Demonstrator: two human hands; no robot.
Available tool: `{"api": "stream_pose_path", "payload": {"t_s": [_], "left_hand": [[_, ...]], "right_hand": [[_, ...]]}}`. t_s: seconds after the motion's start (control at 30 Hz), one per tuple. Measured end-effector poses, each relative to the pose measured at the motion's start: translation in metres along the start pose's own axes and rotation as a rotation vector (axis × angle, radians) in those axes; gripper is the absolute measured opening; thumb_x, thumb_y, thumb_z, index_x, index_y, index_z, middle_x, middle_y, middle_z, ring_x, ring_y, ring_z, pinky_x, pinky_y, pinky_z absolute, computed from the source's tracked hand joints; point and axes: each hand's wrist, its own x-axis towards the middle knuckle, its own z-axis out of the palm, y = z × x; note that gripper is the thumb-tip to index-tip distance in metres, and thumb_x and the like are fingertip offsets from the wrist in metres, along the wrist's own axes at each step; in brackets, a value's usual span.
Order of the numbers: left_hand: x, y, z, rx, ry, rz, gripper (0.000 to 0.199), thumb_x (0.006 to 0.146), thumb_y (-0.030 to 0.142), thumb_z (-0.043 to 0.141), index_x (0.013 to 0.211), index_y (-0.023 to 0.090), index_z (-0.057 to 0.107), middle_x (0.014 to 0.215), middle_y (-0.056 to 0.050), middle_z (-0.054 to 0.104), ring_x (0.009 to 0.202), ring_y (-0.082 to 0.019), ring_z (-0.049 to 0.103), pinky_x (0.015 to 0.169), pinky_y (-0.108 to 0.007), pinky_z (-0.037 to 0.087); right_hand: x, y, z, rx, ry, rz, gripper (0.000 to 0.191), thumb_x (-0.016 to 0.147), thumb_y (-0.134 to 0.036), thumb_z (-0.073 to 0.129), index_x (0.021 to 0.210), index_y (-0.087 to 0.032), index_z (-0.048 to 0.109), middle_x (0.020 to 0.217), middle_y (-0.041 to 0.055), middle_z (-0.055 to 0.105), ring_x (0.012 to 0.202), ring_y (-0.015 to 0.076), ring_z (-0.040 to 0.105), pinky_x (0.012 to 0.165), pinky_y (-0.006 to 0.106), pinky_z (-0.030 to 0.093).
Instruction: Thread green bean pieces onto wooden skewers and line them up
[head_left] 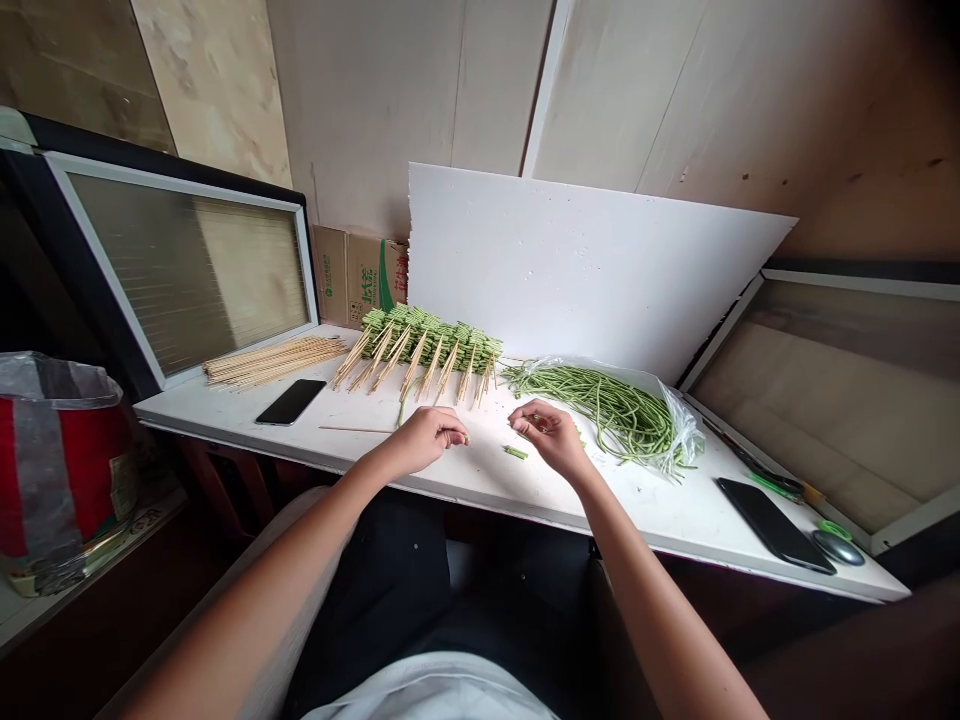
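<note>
My left hand (429, 441) is closed in a pinch above the front of the white table. A small pale-green bean end shows at its fingertips, and a length of long green bean (402, 410) comes out behind the hand. My right hand (553, 436) has curled fingers around what look like short bean pieces, mostly hidden in the palm. Between the hands, a few cut bean pieces (515, 453) lie on the table. One thin wooden skewer (352, 430) rests left of my left hand. Behind stands a pile of skewered bean bundles (427, 340), sticks pointing forward.
Loose skewers (270, 362) and a phone (291, 401) lie at the left. Long beans (615, 405) spill from a clear plastic bag on the right. Another dark phone (772, 522) sits near the right edge. A red lined bin (71, 460) stands beyond the table's left end.
</note>
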Motion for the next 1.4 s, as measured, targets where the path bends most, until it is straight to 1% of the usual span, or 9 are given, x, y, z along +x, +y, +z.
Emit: {"api": "stream_pose_path", "payload": {"t_s": [0.07, 0.17, 0.27, 0.4, 0.6, 0.87, 1.03, 1.2, 1.4], "left_hand": [[0.0, -0.002, -0.001, 0.001, 0.01, -0.012, 0.022, 0.094, 0.016, 0.058, 0.091, 0.017, 0.08, 0.092, -0.007, 0.075, 0.078, -0.016, 0.068, 0.074, -0.027, 0.055], [-0.001, -0.001, 0.002, 0.025, 0.006, -0.028, 0.019, 0.094, 0.019, 0.061, 0.094, 0.018, 0.08, 0.094, -0.007, 0.075, 0.079, -0.016, 0.068, 0.076, -0.027, 0.055], [0.0, -0.001, 0.006, 0.057, -0.004, -0.033, 0.018, 0.094, 0.02, 0.064, 0.095, 0.019, 0.081, 0.095, -0.007, 0.076, 0.081, -0.017, 0.069, 0.077, -0.028, 0.055], [0.0, -0.006, 0.007, 0.068, -0.013, -0.031, 0.018, 0.095, 0.023, 0.064, 0.098, 0.019, 0.081, 0.098, -0.007, 0.077, 0.085, -0.019, 0.071, 0.079, -0.028, 0.055], [-0.001, -0.012, 0.007, 0.098, -0.019, -0.041, 0.017, 0.094, 0.026, 0.066, 0.1, 0.021, 0.081, 0.103, -0.006, 0.078, 0.091, -0.02, 0.071, 0.079, -0.028, 0.053], [0.0, -0.006, 0.007, 0.104, -0.052, -0.037, 0.026, 0.099, 0.024, 0.055, 0.104, 0.018, 0.08, 0.099, -0.008, 0.074, 0.085, -0.019, 0.069, 0.078, -0.028, 0.053], [-0.002, -0.003, 0.006, 0.1, -0.089, -0.079, 0.038, 0.101, 0.021, 0.044, 0.121, 0.019, 0.076, 0.108, -0.01, 0.07, 0.088, -0.019, 0.068, 0.082, -0.031, 0.054], [-0.004, 0.002, 0.011, 0.001, -0.056, -0.169, 0.053, 0.097, 0.022, 0.051, 0.151, 0.026, 0.052, 0.104, -0.006, 0.07, 0.09, -0.019, 0.068, 0.082, -0.031, 0.053], [-0.002, 0.01, 0.014, -0.05, -0.076, -0.165, 0.055, 0.096, 0.025, 0.058, 0.15, 0.031, 0.05, 0.095, -0.003, 0.072, 0.088, -0.018, 0.067, 0.085, -0.03, 0.052]], "right_hand": [[0.0, 0.016, -0.007, -0.15, 0.041, 0.078, 0.03, 0.09, -0.05, 0.073, 0.091, -0.02, 0.079, 0.094, 0.0097, 0.076, 0.081, 0.0236, 0.066, 0.07, 0.034, 0.048], [-0.002, 0.038, -0.008, -0.312, -0.03, 0.178, 0.023, 0.093, -0.039, 0.069, 0.093, -0.019, 0.082, 0.095, 0.0106, 0.078, 0.081, 0.0247, 0.068, 0.071, 0.034, 0.049], [-0.005, 0.055, -0.004, -0.386, -0.108, 0.267, 0.019, 0.091, -0.03, 0.067, 0.094, -0.02, 0.083, 0.093, 0.0098, 0.08, 0.081, 0.025, 0.069, 0.072, 0.034, 0.049], [-0.009, 0.066, -0.001, -0.434, -0.102, 0.332, 0.019, 0.088, -0.034, 0.069, 0.089, -0.02, 0.083, 0.086, 0.0077, 0.079, 0.076, 0.0236, 0.068, 0.069, 0.032, 0.047], [-0.009, 0.067, -0.002, -0.494, -0.195, 0.338, 0.046, 0.097, -0.046, 0.054, 0.066, -0.018, 0.074, 0.059, 0.0047, 0.066, 0.054, 0.0183, 0.053, 0.056, 0.031, 0.036], [-0.007, 0.067, -0.004, -0.381, -0.224, 0.381, 0.042, 0.101, -0.041, 0.048, 0.091, -0.017, 0.081, 0.09, 0.0129, 0.079, 0.081, 0.0272, 0.072, 0.075, 0.036, 0.051], [-0.004, 0.044, -0.005, -0.24, -0.164, 0.297, 0.044, 0.102, -0.051, 0.052, 0.095, -0.017, 0.079, 0.102, 0.0145, 0.079, 0.094, 0.0292, 0.073, 0.084, 0.039, 0.054], [-0.004, -0.007, 0.004, -0.039, -0.276, 0.191, 0.044, 0.094, -0.06, 0.065, 0.109, -0.022, 0.078, 0.114, 0.0091, 0.078, 0.082, 0.0206, 0.071, 0.07, 0.031, 0.055], [-0.009, -0.037, 0.026, -0.037, -0.321, 0.027, 0.039, 0.092, -0.058, 0.069, 0.104, -0.023, 0.08, 0.099, 0.0087, 0.079, 0.081, 0.0207, 0.068, 0.067, 0.03, 0.052]]}}
